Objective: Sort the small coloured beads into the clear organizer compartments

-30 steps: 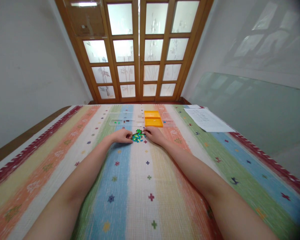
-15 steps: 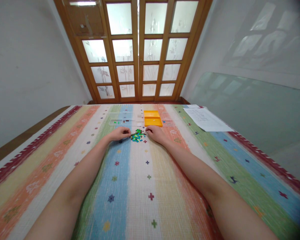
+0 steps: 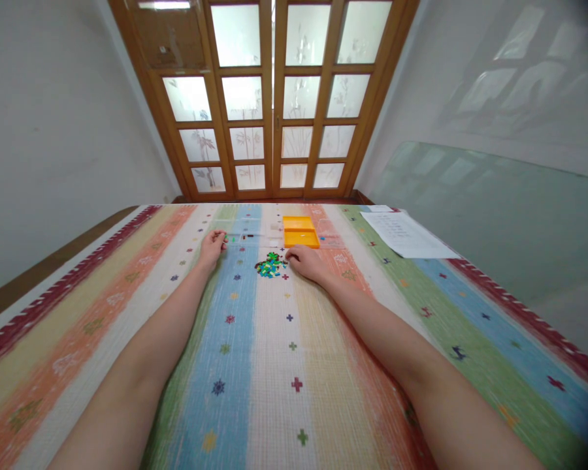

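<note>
A small heap of tiny coloured pieces (image 3: 270,266), mostly green and blue, lies on the striped cloth (image 3: 274,352). My right hand (image 3: 304,259) rests at the heap's right edge, fingers curled and pinched at the pieces. My left hand (image 3: 212,245) is stretched out to the far left, fingertips closed at the left end of a clear compartment tray (image 3: 240,238) that holds a few green and red pieces. What the left fingers pinch is too small to make out.
An orange tray (image 3: 300,232) stands just behind the heap, with another clear tray (image 3: 329,241) to its right. A white printed sheet (image 3: 406,234) lies at the far right. Wooden glazed doors (image 3: 274,104) stand behind the table.
My left hand has left the heap's left edge and moved away up-left to the clear compartment tray. My right hand has stayed at the heap's right edge.
</note>
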A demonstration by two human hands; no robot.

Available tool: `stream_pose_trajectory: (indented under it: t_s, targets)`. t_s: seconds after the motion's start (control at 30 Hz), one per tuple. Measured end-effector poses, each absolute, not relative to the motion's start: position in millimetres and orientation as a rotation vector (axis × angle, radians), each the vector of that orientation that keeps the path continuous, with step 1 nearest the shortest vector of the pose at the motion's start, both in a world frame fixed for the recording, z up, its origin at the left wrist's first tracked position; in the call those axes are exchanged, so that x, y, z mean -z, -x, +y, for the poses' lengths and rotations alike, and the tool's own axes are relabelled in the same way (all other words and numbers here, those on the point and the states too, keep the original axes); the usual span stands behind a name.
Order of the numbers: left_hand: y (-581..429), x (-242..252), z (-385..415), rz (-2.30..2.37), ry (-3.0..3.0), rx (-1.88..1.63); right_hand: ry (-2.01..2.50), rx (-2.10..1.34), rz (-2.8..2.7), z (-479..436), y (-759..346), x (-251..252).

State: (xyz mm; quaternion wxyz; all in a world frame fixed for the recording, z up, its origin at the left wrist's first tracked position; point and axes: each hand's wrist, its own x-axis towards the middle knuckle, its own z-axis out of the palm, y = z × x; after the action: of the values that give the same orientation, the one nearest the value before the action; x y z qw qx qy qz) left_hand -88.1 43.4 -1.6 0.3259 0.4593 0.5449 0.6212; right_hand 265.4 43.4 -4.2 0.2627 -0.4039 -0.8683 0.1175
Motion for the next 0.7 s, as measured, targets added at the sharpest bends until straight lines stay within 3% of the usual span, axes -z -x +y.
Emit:
stream_pose_trajectory:
  t_s: [0.7]
  targets:
    - [87.8, -0.6, 38.4, 1.572, -1.111, -1.690, 1.047, -0.294, -2.353, 37.9, -264.4, 0.2]
